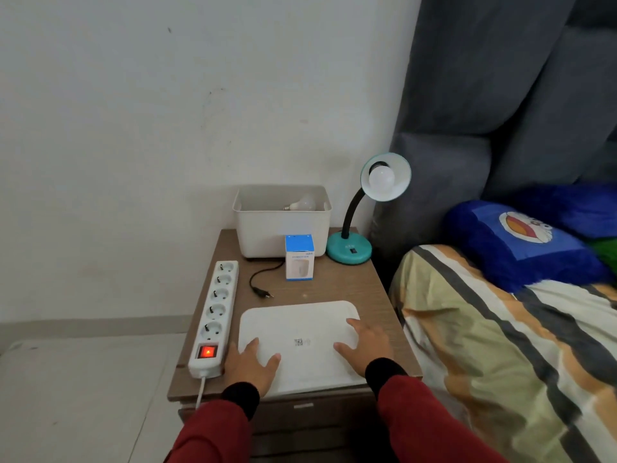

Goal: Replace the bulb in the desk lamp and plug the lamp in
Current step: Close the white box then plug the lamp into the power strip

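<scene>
head: left hand (252,364) and right hand (366,345) lying flat, each grip open, empty, on white tray (300,320) | lamp (354,228) with bulb (381,178) standing beyond tray | plug (262,293) lying loose between tray and bulb box (299,259) | power strip (213,312) sitting left of tray

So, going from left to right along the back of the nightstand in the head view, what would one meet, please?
Power strip → plug → white bin → blue bulb box → teal desk lamp.

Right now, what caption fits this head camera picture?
Both hands, left hand and right hand, rest on a white tray; teal lamp unplugged.
</scene>
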